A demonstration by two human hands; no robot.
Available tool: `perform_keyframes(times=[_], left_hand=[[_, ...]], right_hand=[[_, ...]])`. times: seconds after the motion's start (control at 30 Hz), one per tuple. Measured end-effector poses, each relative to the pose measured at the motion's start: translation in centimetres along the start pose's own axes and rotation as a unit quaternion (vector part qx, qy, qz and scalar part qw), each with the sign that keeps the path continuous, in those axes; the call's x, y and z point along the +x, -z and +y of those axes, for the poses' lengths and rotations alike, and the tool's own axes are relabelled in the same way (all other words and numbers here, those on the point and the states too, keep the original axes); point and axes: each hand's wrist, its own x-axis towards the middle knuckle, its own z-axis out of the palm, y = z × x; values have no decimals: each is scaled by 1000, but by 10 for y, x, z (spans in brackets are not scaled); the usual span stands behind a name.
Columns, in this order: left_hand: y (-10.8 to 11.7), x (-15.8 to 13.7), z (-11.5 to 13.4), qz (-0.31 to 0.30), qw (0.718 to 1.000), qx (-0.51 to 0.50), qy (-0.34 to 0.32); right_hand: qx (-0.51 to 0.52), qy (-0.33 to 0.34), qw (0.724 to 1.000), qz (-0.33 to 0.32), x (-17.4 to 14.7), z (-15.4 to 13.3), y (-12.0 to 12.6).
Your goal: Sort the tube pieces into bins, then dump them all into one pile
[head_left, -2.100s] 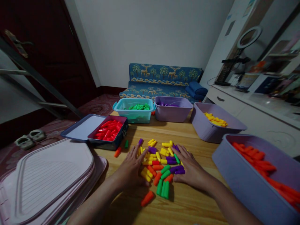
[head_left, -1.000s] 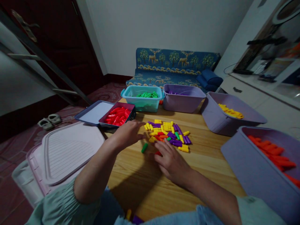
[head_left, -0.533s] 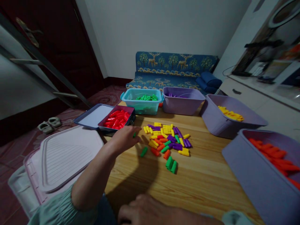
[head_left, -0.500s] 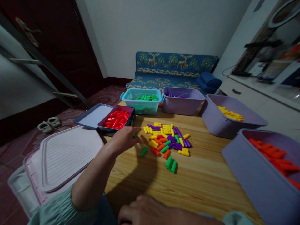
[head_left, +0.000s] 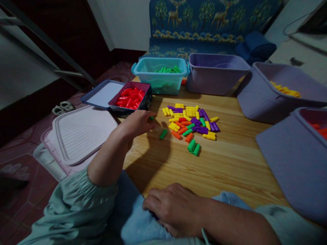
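Note:
My left hand (head_left: 139,123) hovers over the left part of the table, beside the red pieces, its fingers stretched out and thumb apart. A small green plastic piece (head_left: 151,117) shows between its fingers and thumb, partly hidden. Another green piece (head_left: 163,133) lies on the wood just right of the hand. Further right spreads a loose pile of yellow, purple, orange, red and green pieces (head_left: 190,122), with a green cluster (head_left: 194,148) at its near side. My right hand (head_left: 176,207) rests at the table's near edge over blue cloth, fingers curled in, with nothing seen in it.
Around the table (head_left: 224,170) stand an open tin (head_left: 149,98) of red pieces, a turquoise tub (head_left: 160,83) with green ones, and purple-grey bins (head_left: 214,80) at the back and right. Pale lids (head_left: 84,134) lie at the left. A patterned sofa (head_left: 201,37) is behind.
The view has tipped down and shifted, so the table things appear higher and the right hand shows more fully. My left hand stays near the same green piece.

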Motion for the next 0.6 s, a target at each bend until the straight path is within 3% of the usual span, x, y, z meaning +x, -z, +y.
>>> perform_keyframes(times=[0.1,0.2,0.37,0.43,0.53,0.6], left_hand=[[1,-3,1,8,1000,-14,-7],[2,-7,3,12,999,-27,-18],[8,-15,11,24,997,-61,-33],[10,-16,13,21,997,-64,-32],[11,-16,16,11,997,-68,-31],[10,-15,16,12,997,-73,-32]], right_hand=[[68,-74,994,46,-5,8,1],[107,-157,972,140,-16,26,13],[1,-267,907,324,-31,43,39],[-11,-245,924,295,-29,35,40],[14,-178,977,117,-20,15,30],[14,-134,991,17,-13,6,22]])
